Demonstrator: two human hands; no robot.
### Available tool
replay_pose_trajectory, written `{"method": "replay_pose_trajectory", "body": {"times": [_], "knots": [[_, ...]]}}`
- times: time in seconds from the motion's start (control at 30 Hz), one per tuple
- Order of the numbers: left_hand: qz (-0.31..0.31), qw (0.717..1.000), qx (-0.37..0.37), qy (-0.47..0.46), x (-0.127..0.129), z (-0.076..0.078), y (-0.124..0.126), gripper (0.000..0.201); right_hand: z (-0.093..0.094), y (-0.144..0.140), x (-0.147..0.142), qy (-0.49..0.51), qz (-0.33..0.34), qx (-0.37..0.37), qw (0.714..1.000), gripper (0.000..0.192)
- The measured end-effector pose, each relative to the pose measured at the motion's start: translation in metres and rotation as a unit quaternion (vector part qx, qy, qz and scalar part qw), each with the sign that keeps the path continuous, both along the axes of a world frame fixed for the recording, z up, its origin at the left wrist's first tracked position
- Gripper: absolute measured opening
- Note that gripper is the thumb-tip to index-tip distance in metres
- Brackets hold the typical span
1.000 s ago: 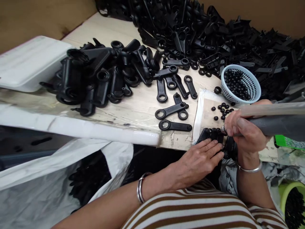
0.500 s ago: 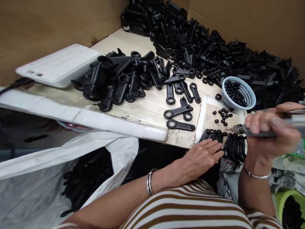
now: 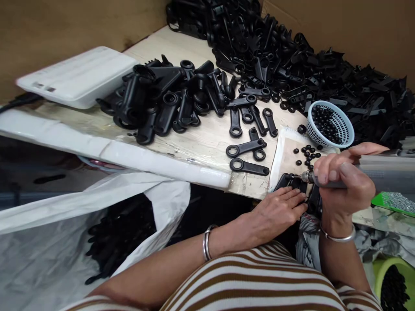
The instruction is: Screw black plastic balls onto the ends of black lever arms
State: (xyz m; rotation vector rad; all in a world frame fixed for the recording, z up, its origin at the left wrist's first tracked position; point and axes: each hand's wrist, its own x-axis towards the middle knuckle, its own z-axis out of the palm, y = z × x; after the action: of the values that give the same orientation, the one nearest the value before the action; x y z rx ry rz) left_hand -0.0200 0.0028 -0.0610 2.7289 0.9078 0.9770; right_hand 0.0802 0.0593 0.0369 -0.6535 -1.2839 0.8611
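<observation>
My right hand (image 3: 345,183) is wrapped around a grey power screwdriver (image 3: 392,172). The driver's thin bit points left and reaches the near ends of a row of black plastic crank arms (image 3: 284,181); whether it sits in a screw is too small to tell. My left hand (image 3: 280,209) lies flat with fingers stretched over the lower part of that row, at the table's front edge. More arms of the row are partly hidden behind my right hand. Just above them, several small black round knobs (image 3: 308,156) are scattered on a light mat (image 3: 282,149).
A light blue basket (image 3: 348,129) holds more knobs. Loose crank arms (image 3: 249,167) and a large heap of black parts (image 3: 259,56) cover the table's back. A white box (image 3: 81,77) stands left. Right are a green tray (image 3: 376,199) of screws and a yellow-green tub (image 3: 379,276).
My right hand has moved left with the screwdriver, bringing the bit onto the left part of the crank arm row. My left hand stays over the arms. The view has shifted slightly.
</observation>
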Motion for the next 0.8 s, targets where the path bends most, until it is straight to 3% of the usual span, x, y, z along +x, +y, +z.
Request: {"method": "replay_pose_trajectory", "body": {"times": [0.23,0.37,0.47,0.6,0.8], "knots": [[0.002,1.000,0.002,-0.001,-0.0005,0.0014,-0.0010,0.022,-0.0023,0.0023,-0.0026,-0.012,-0.007,-0.028,1.000,0.012],[0.000,1.000,-0.004,0.005,-0.0009,0.0039,-0.0002,0.021,-0.0041,0.0037,0.0006,-0.057,0.008,-0.060,0.997,0.028],[0.000,1.000,-0.010,0.014,-0.0011,0.0055,-0.0005,0.022,-0.0046,0.0065,0.0012,-0.077,0.019,-0.052,0.995,0.029],[-0.001,1.000,-0.020,0.019,-0.0011,0.0063,-0.0016,0.022,-0.0055,0.0098,-0.0019,-0.050,0.027,-0.034,0.998,0.012],[-0.002,1.000,-0.024,0.006,-0.0009,0.0061,-0.0018,0.021,-0.0079,0.0084,-0.0050,-0.051,0.008,-0.024,0.998,0.021]]}}
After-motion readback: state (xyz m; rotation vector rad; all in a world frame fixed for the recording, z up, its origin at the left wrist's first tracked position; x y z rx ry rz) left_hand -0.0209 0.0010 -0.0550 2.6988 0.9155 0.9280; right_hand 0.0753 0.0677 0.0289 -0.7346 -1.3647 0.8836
